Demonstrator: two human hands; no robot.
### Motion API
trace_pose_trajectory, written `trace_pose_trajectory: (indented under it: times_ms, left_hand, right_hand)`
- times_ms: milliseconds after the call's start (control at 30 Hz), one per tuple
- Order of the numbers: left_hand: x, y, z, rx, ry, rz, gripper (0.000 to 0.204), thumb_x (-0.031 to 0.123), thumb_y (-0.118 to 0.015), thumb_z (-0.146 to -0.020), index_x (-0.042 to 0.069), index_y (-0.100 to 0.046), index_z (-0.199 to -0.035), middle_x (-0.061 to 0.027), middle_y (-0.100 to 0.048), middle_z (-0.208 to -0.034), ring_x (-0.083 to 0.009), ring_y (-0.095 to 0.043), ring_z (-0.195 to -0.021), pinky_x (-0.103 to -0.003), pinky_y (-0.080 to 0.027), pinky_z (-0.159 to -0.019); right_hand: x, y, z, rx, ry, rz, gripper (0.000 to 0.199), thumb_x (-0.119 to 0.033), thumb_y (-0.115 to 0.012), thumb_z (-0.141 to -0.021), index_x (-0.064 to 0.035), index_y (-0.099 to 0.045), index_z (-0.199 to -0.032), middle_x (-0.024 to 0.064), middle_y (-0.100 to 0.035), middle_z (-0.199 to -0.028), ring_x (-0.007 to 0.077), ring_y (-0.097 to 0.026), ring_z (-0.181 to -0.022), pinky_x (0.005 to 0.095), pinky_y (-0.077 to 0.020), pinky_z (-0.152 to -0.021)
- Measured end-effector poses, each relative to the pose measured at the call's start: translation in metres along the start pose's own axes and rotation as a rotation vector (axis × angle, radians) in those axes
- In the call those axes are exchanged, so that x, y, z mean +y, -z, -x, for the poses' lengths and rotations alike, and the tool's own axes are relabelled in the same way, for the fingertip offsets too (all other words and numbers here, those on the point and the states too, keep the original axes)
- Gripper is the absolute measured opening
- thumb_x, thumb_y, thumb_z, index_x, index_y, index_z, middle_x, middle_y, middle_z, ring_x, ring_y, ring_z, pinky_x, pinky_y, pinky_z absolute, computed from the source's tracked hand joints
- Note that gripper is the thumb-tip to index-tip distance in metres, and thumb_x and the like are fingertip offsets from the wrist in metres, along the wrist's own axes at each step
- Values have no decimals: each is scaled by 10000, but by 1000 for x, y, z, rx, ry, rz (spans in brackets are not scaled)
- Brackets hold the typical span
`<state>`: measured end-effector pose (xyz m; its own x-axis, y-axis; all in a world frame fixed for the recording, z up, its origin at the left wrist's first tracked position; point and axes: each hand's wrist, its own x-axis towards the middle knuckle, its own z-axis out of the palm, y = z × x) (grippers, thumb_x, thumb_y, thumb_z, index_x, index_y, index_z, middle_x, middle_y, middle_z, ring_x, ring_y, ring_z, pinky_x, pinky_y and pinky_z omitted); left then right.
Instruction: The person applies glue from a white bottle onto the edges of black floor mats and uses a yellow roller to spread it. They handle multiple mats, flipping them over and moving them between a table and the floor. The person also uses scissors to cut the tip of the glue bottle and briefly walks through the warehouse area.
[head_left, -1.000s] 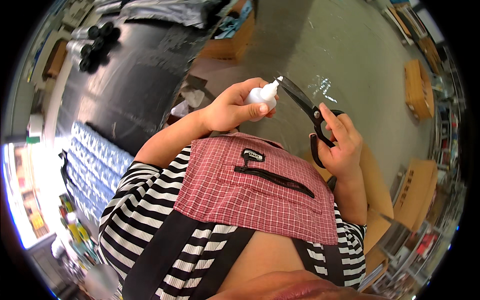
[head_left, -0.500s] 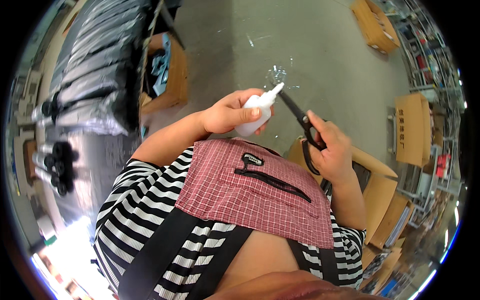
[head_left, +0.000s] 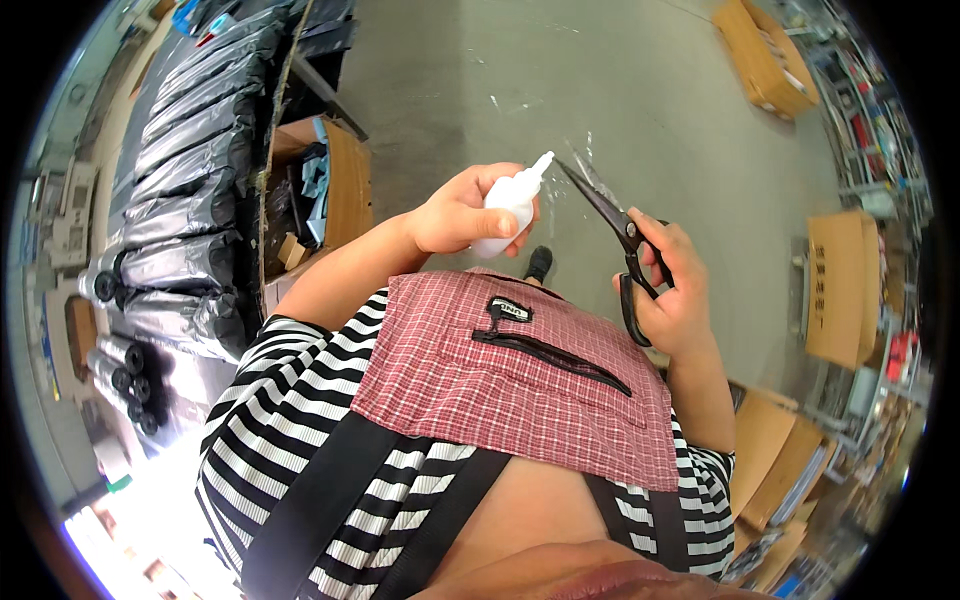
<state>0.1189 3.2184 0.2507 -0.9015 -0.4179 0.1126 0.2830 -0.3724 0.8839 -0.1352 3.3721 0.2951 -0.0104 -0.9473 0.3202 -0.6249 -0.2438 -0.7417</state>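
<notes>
My left hand (head_left: 465, 212) is closed round a white squeeze bottle (head_left: 508, 205), whose narrow nozzle tilts up and to the right. In my right hand (head_left: 672, 290) is a pair of black-handled scissors (head_left: 630, 238), gripped by its finger loops. The scissor blades stand apart and point up-left, with one blade tip close beside the nozzle tip; whether they touch I cannot tell. Both hands are held out in front of a red checked apron (head_left: 520, 385) with a black zip.
To the left, a table bears a row of dark plastic-wrapped rolls (head_left: 190, 190). A cardboard box (head_left: 348, 190) with blue pieces stands beside it. On the right are a tall carton (head_left: 842, 288), another open box (head_left: 765, 60) and metal shelving (head_left: 880, 130). One shoe (head_left: 539, 263) shows on the floor.
The scissors have opened, and their blades have come away from the nozzle. The bottle has shifted slightly up and left. My view has moved, and a shoe now shows below the hands.
</notes>
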Motion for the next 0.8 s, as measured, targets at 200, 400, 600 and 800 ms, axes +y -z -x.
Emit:
trace_pose_trajectory:
  times_ms: [200,400,600,800]
  left_hand:
    - [20,32,-67,220,-101,-229,430,329,-880,-801,49,-617,-993,-47,-655,-840,-119,-597,-757,-271,-468,-672]
    - [36,45,-115,404,-131,-346,414,260,-887,-802,39,-633,-1042,-35,-661,-874,-113,-604,-792,-269,-470,-708]
    - [39,59,-138,529,-143,-484,420,255,-887,-803,39,-639,-1064,-18,-654,-918,-101,-604,-843,-266,-474,-755]
    - [42,85,-127,694,-175,-682,455,288,-894,-779,44,-636,-1064,-15,-632,-1005,-124,-590,-912,-280,-470,-808]
  right_hand:
    - [65,37,-104,-39,269,107,680,-65,-819,-637,-140,-674,-1298,26,-535,-779,163,-483,-596,304,-407,-505]
    - [112,75,-187,-83,492,209,663,-103,-830,-654,-140,-679,-1298,36,-541,-759,181,-513,-592,308,-427,-510]
    - [140,65,-228,-224,378,-6,621,-62,-820,-710,-122,-668,-1309,34,-513,-761,147,-496,-609,282,-436,-538]
    - [172,50,-257,-357,-46,-481,538,10,-754,-861,-17,-597,-1375,-36,-561,-861,48,-472,-710,196,-444,-670]
